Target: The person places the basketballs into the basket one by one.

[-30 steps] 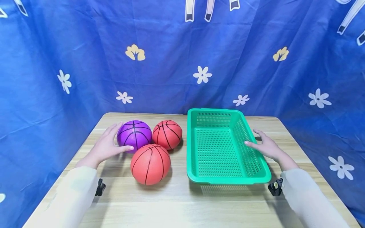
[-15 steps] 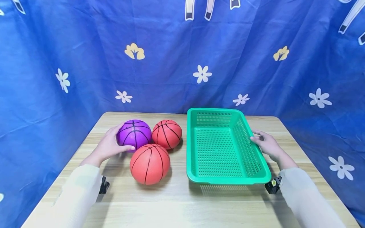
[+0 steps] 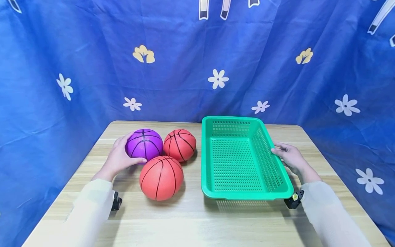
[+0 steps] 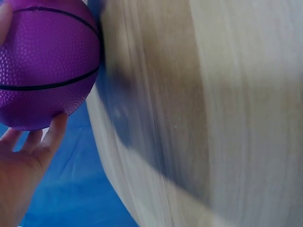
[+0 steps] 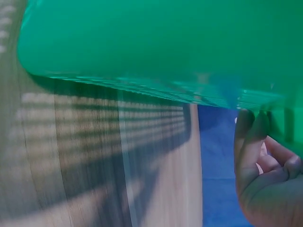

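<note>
A purple basketball (image 3: 145, 145) sits at the left of the table, and my left hand (image 3: 118, 157) curves round its left side. In the left wrist view the fingers (image 4: 54, 135) touch the purple ball (image 4: 52, 61) on one side and part of the thumb shows on the other. On the right, my right hand (image 3: 291, 157) grips the long right rim of the green plastic basket (image 3: 247, 196), thumb over the rim and fingers outside. In the right wrist view the fingers (image 5: 251, 142) lie against the basket wall (image 5: 142, 42). No ball is in the basket.
An orange-red basketball (image 3: 161, 178) stands in front of the purple one, and a smaller red basketball (image 3: 180, 145) beside it at the right, left of the basket. The wooden table (image 3: 160, 223) ends at a blue patterned curtain (image 3: 176, 85).
My right hand has drawn in against the basket's rim, its thumb now hooked over it. My left hand has closed slightly further round the purple basketball. The balls and basket stay put.
</note>
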